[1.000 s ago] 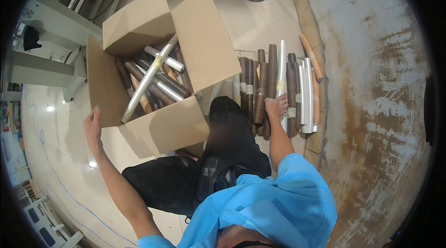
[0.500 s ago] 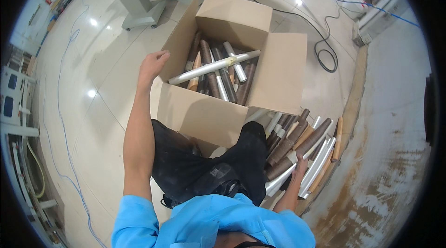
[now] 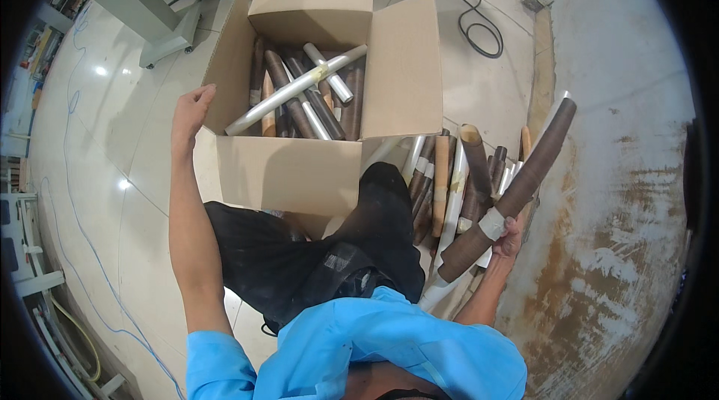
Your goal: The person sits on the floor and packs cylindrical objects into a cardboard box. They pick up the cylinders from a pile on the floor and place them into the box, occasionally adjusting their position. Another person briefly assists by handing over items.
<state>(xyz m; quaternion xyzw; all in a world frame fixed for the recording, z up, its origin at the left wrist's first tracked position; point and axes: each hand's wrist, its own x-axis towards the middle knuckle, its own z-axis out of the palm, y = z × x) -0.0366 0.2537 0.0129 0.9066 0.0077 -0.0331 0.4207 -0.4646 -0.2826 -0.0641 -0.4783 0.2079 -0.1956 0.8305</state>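
My right hand (image 3: 509, 239) is closed around a long brown roll (image 3: 517, 186) with a white band near its middle. The roll is raised and slants up to the right; a silver roll (image 3: 563, 100) shows along its far side. At the left, my left hand (image 3: 195, 108) has its fingers curled at the edge of the side flap (image 3: 227, 48) of an open cardboard box (image 3: 288, 175). Inside the box lie several brown, silver and tan rolls, with one silver roll (image 3: 299, 89) lying diagonally across the top.
Several more rolls (image 3: 442, 183) lie on the tiled floor right of my knee. A stained, worn surface (image 3: 599, 250) borders them on the right. Black cable (image 3: 479, 29) coils beyond the box. Grey machine legs (image 3: 153, 18) stand at the far left; thin blue cords (image 3: 93, 258) run along the floor.
My right hand has lifted the brown roll from the pile and tilted it upright. The view has shifted, so the box appears further up and left. My left hand stays at the flap.
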